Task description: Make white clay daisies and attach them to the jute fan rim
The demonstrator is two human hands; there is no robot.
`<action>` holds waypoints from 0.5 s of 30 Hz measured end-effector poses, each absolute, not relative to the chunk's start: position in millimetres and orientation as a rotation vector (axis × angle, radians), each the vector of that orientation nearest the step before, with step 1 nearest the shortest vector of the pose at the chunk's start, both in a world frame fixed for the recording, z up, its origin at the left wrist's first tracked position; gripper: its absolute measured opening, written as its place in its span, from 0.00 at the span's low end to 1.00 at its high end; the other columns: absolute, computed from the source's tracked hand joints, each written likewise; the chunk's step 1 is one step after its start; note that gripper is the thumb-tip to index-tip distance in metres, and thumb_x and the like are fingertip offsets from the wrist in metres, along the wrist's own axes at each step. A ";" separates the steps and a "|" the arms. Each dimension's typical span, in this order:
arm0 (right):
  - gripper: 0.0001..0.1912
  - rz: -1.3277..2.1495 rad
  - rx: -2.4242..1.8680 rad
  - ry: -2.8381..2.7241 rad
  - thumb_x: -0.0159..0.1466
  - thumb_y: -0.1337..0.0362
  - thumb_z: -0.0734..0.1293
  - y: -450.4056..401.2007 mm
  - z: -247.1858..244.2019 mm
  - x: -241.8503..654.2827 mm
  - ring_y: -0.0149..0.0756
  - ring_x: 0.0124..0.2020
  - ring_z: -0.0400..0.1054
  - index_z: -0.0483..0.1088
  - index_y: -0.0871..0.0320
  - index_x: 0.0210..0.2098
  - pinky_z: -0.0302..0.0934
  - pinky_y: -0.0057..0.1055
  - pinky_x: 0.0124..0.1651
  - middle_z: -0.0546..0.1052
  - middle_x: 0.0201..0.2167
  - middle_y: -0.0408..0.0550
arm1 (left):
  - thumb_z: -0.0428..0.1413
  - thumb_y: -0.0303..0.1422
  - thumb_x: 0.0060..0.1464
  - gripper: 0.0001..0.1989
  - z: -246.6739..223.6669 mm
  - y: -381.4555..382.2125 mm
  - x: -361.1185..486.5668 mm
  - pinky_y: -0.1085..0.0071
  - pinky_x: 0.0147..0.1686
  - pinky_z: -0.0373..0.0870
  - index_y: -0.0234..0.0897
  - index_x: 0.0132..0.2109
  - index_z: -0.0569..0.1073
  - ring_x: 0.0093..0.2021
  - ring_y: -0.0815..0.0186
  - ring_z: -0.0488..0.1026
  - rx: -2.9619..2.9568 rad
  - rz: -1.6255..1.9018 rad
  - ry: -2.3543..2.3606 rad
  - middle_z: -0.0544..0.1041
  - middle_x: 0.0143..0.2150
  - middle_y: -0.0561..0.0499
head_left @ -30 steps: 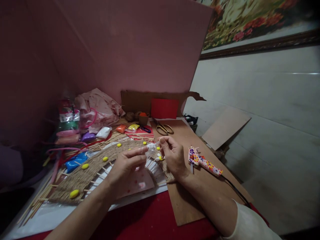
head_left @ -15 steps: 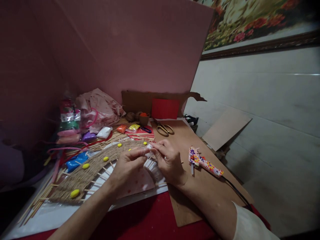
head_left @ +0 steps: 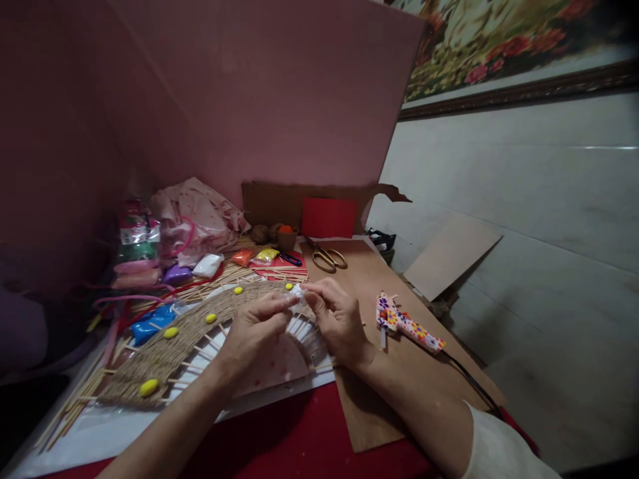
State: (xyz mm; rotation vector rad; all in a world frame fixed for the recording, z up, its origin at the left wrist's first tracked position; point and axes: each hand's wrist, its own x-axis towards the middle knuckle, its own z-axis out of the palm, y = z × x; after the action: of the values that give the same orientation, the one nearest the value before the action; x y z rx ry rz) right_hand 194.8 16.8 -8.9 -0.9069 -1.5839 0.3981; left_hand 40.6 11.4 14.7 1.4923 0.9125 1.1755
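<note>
Both hands meet above a fan-shaped craft piece (head_left: pixel 184 339), made of sticks woven with brown twine and dotted with yellow ovals. Between the fingertips is a small, soft, crinkled white piece (head_left: pixel 298 293); whether it is clay or plastic film I cannot tell. My left hand (head_left: pixel 257 326) pinches it from the left with thumb and forefinger. From the right, the closed fingers of my right hand (head_left: pixel 337 319) grip it too. Pink spotted fabric (head_left: pixel 279 362) lies beneath the left hand, at the fan's inner part.
To the right, a flower-patterned glue gun (head_left: pixel 407 324) with a black cord rests on a cardboard sheet (head_left: pixel 364 412). Scissors (head_left: pixel 327 258) lie behind my right hand. Bags of coloured clay, such as a blue packet (head_left: pixel 152 322), and loose sticks crowd the left and back.
The fingers have shifted slightly around the white piece, and a bit more of it shows between the hands. Everything else stays in place.
</note>
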 end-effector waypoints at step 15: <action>0.11 0.164 -0.835 -1.976 0.65 0.71 0.58 19.1 -9.8 206.7 0.34 0.37 0.68 0.70 0.54 0.41 0.63 0.30 0.39 0.71 0.35 0.48 | 0.53 0.23 0.49 0.12 9.1 12.8 36.6 0.72 0.31 0.55 0.38 0.22 0.75 0.29 0.67 0.60 1.736 1.213 0.875 0.63 0.25 0.54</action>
State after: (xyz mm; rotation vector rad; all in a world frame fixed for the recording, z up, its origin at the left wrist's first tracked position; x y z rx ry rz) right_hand 206.7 19.1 -9.8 -0.8352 -1.9759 0.1641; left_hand 36.6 12.8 9.1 1.7363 0.8745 1.2132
